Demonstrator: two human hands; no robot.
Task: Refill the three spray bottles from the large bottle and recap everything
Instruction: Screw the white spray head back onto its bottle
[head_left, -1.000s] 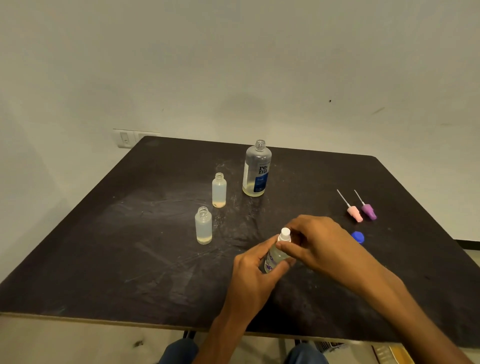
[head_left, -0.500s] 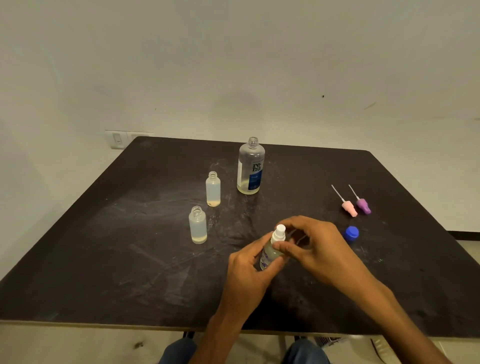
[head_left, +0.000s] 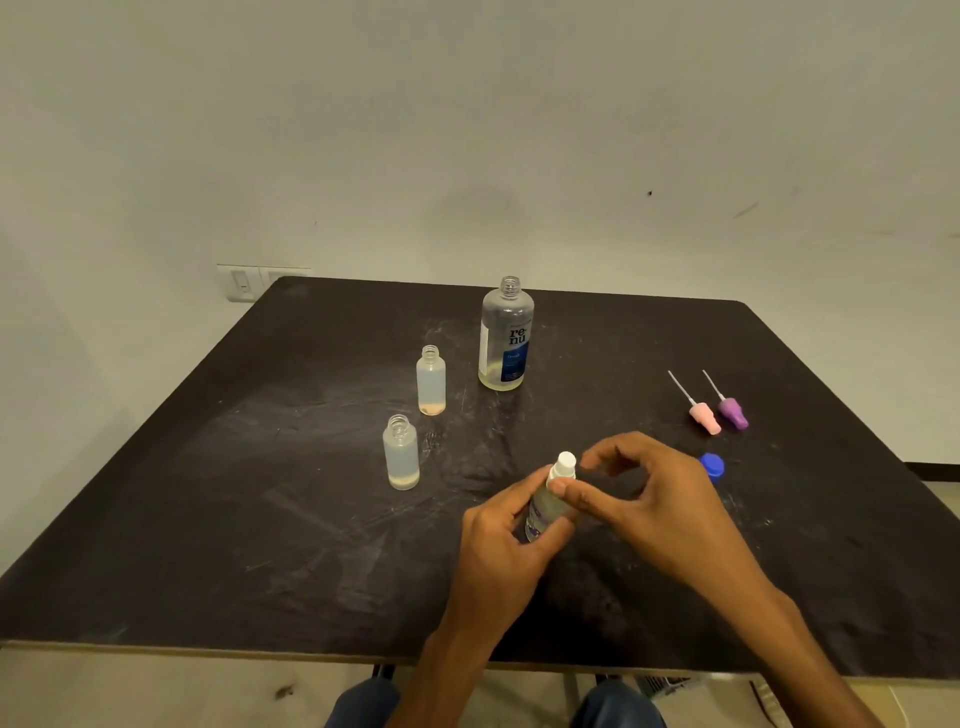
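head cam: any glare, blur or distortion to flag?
Head view: sharp, hands unblurred; wide-angle bends the table edges; soft even light, faint shadow on the wall above the large bottle; dull sheen on the scuffed tabletop, no hard glare.

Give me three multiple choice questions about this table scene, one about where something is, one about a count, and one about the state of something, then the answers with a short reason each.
1. Where does the blue cap lie?
A. On the large bottle
B. On the table, right of the hands
C. In the left hand

2. How many small bottles stand uncapped, apart from the hands?
A. One
B. Two
C. Three

3. What is the state of the large bottle?
A. Open and upright
B. Capped
C. Tipped over

Answers:
1 B: the cap rests on the table just beyond the right hand.
2 B: the near small bottle and the far small bottle show bare necks.
3 A: its threaded neck is bare and it stands upright.
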